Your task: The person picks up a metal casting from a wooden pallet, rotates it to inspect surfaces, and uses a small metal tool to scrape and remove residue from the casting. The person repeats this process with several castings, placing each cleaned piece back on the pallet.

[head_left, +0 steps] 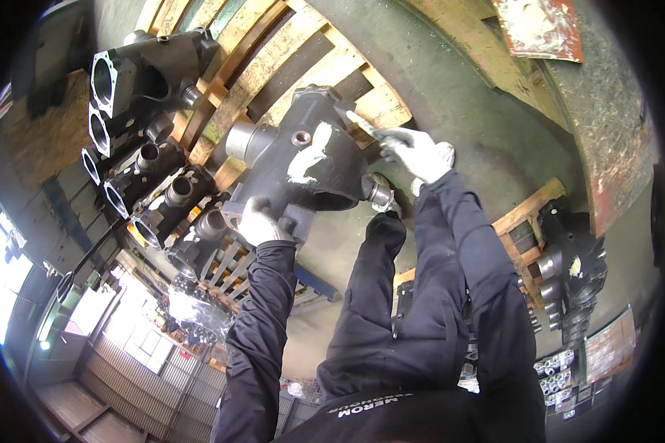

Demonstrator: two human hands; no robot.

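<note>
A large dark cast-metal housing [273, 170] stands before me, partly over a wooden pallet. Thick cream filler [308, 156] is smeared across its upper face, beside a small threaded hole. My left hand [261, 223], in a white glove, grips the near flange of the housing. To the right of it, my gloved right hand [415, 153] is closed round a putty knife [365, 126]. Cream paste coats the knife's tip, which is close to the housing's right side; whether they touch I cannot tell. Machined pipe stubs stick out on both sides of the housing.
Several similar housings [151, 155] are lined up on the left. Slatted pallets [281, 52] lie under and behind the work. At the upper right, a reddish plate [541, 29] carries more cream paste beside a worn board [606, 96]. More castings [569, 258] stand at the right.
</note>
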